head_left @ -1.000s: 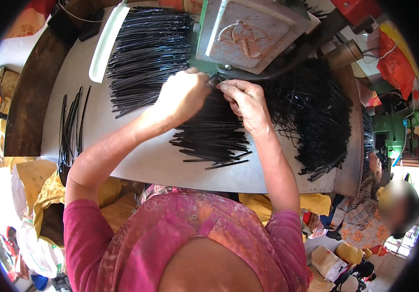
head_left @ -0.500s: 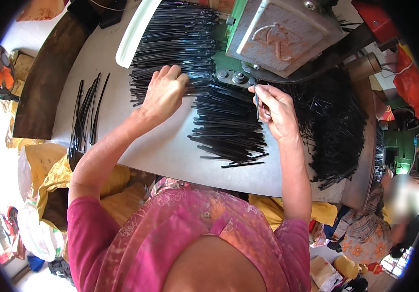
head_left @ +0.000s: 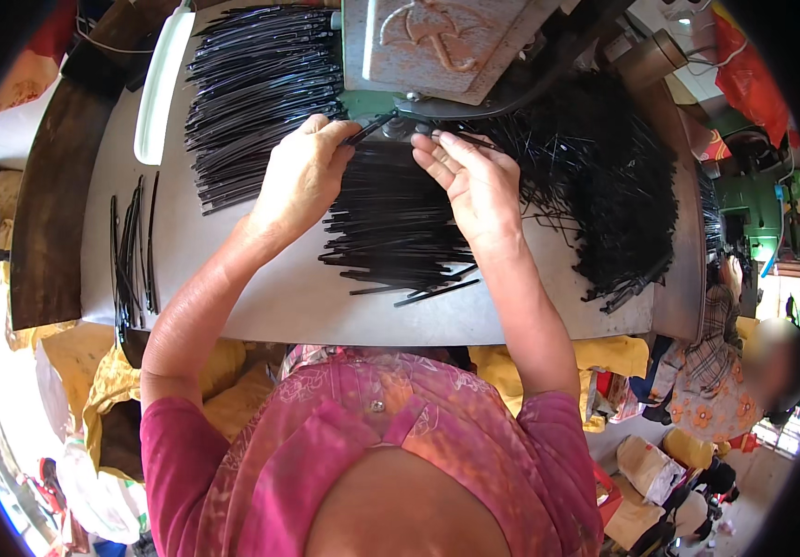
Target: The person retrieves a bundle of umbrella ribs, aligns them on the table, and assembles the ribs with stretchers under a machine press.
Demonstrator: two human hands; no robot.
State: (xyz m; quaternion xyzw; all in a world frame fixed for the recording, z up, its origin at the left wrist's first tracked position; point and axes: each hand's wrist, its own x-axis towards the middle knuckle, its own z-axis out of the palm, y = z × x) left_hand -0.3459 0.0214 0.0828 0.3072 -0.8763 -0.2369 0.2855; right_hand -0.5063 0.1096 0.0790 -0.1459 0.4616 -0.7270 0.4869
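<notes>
My left hand (head_left: 305,176) pinches a thin black rod (head_left: 369,127), like an umbrella rib, whose far end reaches the small metal fittings under the machine head (head_left: 451,42). Close by on the right, my right hand (head_left: 471,179) has its thumb and forefinger together on a dark, slender piece at the fittings; its other fingers are loosely extended. Below and between the hands lies a stack of black rods (head_left: 395,218). A larger stack of rods with jointed ends (head_left: 256,102) spreads to the left of the machine.
A tangled heap of black rods (head_left: 618,186) covers the table's right side. Several separate rods (head_left: 129,251) lie at the left, near a white curved strip (head_left: 163,88). A raised brown border (head_left: 52,204) bounds the table (head_left: 279,311). Another person (head_left: 720,371) sits at the far right.
My left hand has left the left-hand stack and come to the machine fittings with a rod. My right hand has moved closer beside it. The whole view has shifted slightly.
</notes>
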